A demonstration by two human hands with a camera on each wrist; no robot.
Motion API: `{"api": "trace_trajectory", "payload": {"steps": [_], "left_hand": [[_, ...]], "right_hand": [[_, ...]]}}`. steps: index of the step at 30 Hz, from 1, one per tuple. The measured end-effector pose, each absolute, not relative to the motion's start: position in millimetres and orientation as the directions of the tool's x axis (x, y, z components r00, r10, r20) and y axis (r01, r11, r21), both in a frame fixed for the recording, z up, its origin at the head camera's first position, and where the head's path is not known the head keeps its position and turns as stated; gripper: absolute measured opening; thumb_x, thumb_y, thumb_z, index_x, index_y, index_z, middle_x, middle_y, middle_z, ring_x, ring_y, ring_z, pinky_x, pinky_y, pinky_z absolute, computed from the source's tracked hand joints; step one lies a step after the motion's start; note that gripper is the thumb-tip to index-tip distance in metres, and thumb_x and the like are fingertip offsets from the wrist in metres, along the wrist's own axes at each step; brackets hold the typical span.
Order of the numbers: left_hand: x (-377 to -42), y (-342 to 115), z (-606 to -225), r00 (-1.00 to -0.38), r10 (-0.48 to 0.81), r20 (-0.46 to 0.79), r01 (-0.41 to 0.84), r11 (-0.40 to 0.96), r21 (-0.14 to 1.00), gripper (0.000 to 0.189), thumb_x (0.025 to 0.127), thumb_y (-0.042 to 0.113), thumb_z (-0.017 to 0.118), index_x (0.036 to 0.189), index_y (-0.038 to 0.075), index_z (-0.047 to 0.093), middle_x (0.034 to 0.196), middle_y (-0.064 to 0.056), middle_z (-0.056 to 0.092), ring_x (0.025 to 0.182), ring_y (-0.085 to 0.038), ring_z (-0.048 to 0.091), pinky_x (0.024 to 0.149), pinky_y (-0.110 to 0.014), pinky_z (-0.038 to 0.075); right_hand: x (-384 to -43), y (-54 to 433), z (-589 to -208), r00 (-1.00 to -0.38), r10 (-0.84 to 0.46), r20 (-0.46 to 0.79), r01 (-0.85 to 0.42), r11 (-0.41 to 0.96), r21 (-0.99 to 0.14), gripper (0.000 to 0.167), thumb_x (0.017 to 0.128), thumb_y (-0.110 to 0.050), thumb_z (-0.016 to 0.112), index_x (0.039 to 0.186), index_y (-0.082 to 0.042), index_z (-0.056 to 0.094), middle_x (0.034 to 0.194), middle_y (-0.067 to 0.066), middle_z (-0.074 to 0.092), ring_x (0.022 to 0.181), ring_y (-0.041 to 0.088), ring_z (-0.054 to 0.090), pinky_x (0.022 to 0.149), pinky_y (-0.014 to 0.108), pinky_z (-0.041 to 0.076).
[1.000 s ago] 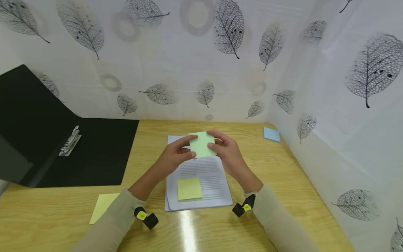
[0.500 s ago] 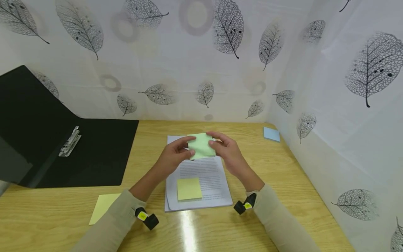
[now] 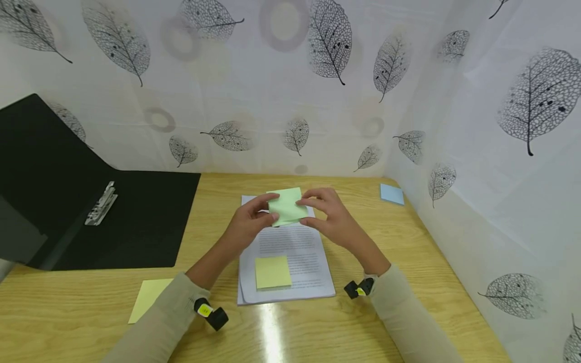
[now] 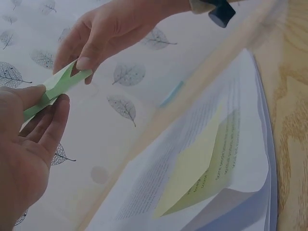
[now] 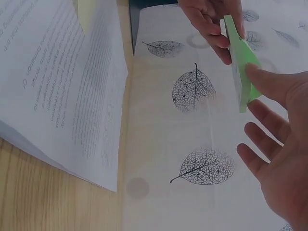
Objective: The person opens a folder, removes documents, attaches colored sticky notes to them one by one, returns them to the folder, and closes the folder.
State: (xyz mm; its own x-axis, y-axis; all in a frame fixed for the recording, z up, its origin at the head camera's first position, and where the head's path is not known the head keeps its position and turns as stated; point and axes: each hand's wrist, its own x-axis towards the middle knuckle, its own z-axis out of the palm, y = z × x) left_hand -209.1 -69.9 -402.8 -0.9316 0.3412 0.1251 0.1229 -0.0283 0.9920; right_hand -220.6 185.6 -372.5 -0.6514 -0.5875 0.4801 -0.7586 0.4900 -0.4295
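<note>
A pad of light green sticky notes (image 3: 287,205) is held up over the papers. My left hand (image 3: 248,220) grips its left side, thumb in front and fingers behind, as the left wrist view also shows. At the pad's right side is my right hand (image 3: 331,214), its thumb and index finger at the edge and lower corner. In the right wrist view the top sheet (image 5: 253,54) bows away from the pad, with the right thumb against it and the other fingers spread below. Beneath lies a stack of printed pages (image 3: 313,267) with a yellow sticky note pad (image 3: 273,272) on it.
An open black clip folder (image 3: 154,217) lies at the left, its cover raised and its metal clip (image 3: 102,204) showing. Another yellow pad (image 3: 147,297) is partly behind the left sleeve. A blue pad (image 3: 392,193) sits at the back right, near the leaf-patterned wall covering (image 3: 454,217).
My right thumb has moved from the pad's face to its lower right corner, and that wrist has shifted right. The top sheet's lower edge now lifts. The left hand barely moves.
</note>
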Motion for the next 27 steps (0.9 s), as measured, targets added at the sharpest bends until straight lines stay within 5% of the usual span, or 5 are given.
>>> {"api": "trace_trajectory", "payload": {"steps": [5,20,27], "left_hand": [[-210.7,-69.6,-405.0,-0.93,0.354,0.098,0.091,-0.035,0.995,0.051,0.098,0.021,0.069,0.146,0.023,0.052,0.13,-0.014,0.056,0.104,-0.022,0.065,0.098,-0.047,0.054],[-213.2,-69.7,-411.3,-0.898,0.424,0.119,0.103,-0.061,0.993,0.083,0.093,0.016,0.075,0.158,0.039,0.029,0.136,-0.013,0.056,0.108,-0.022,0.064,0.091,-0.027,0.056],[-213.1,-65.7,-414.9,-0.899,0.423,0.114,0.082,-0.093,0.992,0.079,0.094,0.01,0.071,0.158,0.033,0.03,0.135,-0.016,0.056,0.106,-0.021,0.065,0.093,-0.033,0.056]], "right_hand": [[-219.3,185.7,-372.6,-0.648,-0.584,0.489,-0.762,0.491,-0.422,0.03,0.09,-0.012,0.076,0.12,-0.008,0.072,0.127,0.009,0.063,0.121,0.026,0.053,0.1,0.048,0.046],[-216.9,183.3,-369.6,-0.829,-0.457,0.323,-0.551,0.565,-0.613,0.02,0.101,-0.022,0.063,0.116,-0.015,0.074,0.123,0.004,0.07,0.122,0.025,0.061,0.105,0.051,0.046],[-216.3,168.9,-377.1,-0.647,-0.577,0.498,-0.761,0.529,-0.375,0.019,0.092,-0.016,0.074,0.11,-0.009,0.075,0.101,0.002,0.077,0.099,0.021,0.07,0.096,0.046,0.049]]}}
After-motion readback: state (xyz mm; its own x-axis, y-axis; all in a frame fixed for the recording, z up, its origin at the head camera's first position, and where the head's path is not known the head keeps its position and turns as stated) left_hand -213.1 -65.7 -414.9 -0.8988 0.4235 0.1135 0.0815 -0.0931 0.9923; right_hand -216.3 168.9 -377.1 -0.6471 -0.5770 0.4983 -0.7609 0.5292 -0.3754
